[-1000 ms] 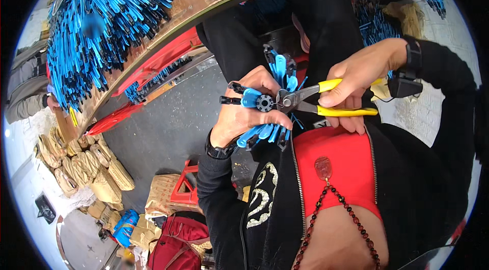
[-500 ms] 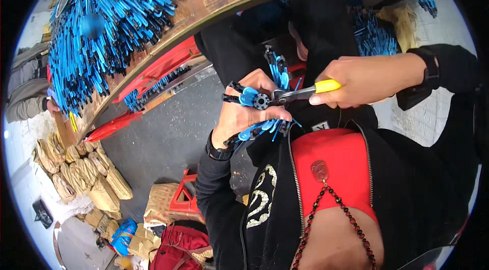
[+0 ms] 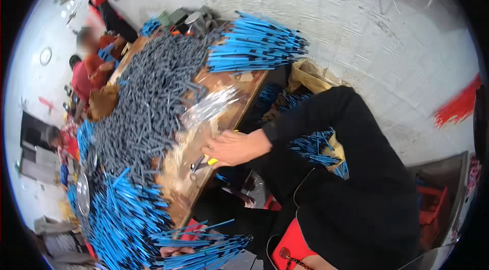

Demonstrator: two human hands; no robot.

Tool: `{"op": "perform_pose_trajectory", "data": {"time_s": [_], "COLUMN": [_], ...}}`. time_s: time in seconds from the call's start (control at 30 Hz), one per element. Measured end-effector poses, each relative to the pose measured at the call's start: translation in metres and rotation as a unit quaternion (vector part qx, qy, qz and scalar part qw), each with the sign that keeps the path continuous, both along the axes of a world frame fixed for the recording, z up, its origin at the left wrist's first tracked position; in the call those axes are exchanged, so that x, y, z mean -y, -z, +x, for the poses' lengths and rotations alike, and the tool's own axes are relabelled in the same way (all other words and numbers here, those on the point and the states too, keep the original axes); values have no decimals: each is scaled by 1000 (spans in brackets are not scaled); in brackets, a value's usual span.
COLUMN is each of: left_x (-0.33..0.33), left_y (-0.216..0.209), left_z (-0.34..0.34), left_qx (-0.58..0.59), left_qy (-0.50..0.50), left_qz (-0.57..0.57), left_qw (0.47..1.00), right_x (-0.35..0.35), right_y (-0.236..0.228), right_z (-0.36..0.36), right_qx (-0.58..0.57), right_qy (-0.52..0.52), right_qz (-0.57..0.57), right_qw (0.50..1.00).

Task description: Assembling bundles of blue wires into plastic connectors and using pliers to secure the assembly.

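Note:
My right hand (image 3: 234, 148) is at the near edge of the wooden table (image 3: 175, 188), its fingers closed over the yellow handle of a pair of pliers (image 3: 197, 164). The metal jaws rest on or just above the wood; I cannot tell which. At the lower left, my left hand (image 3: 175, 250) is mostly hidden by a bundle of blue ribs (image 3: 219, 249) with black tips, like umbrella ribs, and appears to grip it. This bundle overlaps a large pile of similar blue ribs (image 3: 122, 219) on the table.
A heap of short dark grey rods (image 3: 147, 81) covers much of the table. Clear plastic film (image 3: 211, 107) lies near its edge. More blue ribs (image 3: 254, 46) stand stacked at the far end by the white wall (image 3: 326, 20). Several people (image 3: 84, 76) sit along the other side.
My view has swung up to the table and wall. The pliers have left the black slotted hub in my left hand and moved to the table edge. My hands are now far apart.

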State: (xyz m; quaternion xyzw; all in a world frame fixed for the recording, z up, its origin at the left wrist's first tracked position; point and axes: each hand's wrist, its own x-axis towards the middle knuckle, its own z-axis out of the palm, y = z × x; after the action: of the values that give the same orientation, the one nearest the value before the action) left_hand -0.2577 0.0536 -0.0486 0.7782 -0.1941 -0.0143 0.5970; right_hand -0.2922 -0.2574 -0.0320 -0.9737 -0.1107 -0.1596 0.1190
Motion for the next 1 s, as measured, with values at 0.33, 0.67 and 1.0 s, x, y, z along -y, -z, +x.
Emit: {"op": "perform_pose_trajectory", "data": {"time_s": [0.33, 0.67, 1.0], "left_x": [190, 409, 408], "left_y": [-100, -35, -31], "left_z": [63, 141, 82], "left_qx": [113, -414, -185], "left_qy": [189, 256, 384], "left_qz": [-112, -196, -1], "left_qw": [969, 851, 905], "right_x": [152, 221, 223], "right_y": [-7, -21, 40], "right_z": [-59, -141, -119], "right_qx": [-32, -167, 218], "right_qy": [-156, 199, 298], "right_qz": [537, 561, 305], "right_qw": [828, 786, 878]}}
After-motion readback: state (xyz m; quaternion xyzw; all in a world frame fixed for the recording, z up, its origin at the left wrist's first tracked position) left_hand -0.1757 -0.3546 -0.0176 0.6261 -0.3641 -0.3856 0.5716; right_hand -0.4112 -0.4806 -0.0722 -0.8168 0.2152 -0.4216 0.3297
